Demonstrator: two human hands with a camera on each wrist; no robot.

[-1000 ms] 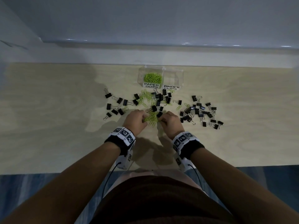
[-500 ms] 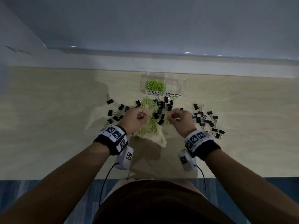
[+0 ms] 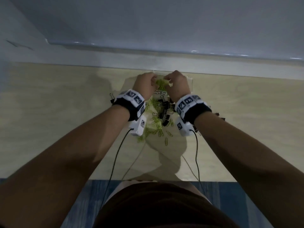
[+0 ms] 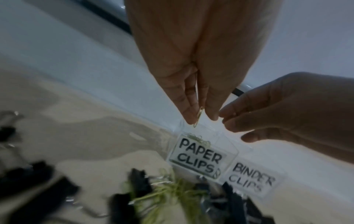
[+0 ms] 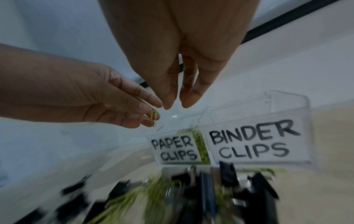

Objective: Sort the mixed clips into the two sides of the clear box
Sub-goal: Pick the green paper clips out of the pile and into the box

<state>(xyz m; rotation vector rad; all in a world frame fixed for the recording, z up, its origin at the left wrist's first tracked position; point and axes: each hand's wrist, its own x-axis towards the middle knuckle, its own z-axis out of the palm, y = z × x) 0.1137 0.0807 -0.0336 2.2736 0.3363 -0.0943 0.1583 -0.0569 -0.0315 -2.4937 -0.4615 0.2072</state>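
The clear box (image 5: 287, 103) stands at the table's far edge, labelled PAPER CLIPS on the left half and BINDER CLIPS on the right. Green paper clips (image 3: 160, 83) lie in the left half. Both hands hover over that half. My left hand (image 4: 201, 119) pinches one paper clip (image 4: 199, 116) between thumb and fingertips, pointing down. My right hand (image 5: 175, 106) is close beside it, its thumb and fingers pointing down slightly apart with nothing between them. The binder clip half shows nothing inside in the right wrist view.
On the table (image 3: 65, 129) in front of the box lies a mixed pile of black binder clips (image 3: 164, 111) and green paper clips (image 3: 154, 125), partly hidden under my wrists. More binder clips (image 3: 112, 97) peek out on either side. A white wall runs just behind the box.
Both hands have lifted from the pile near me and moved forward to above the paper clip half of the box. The clip bunch they were gathering is gone from the right hand.
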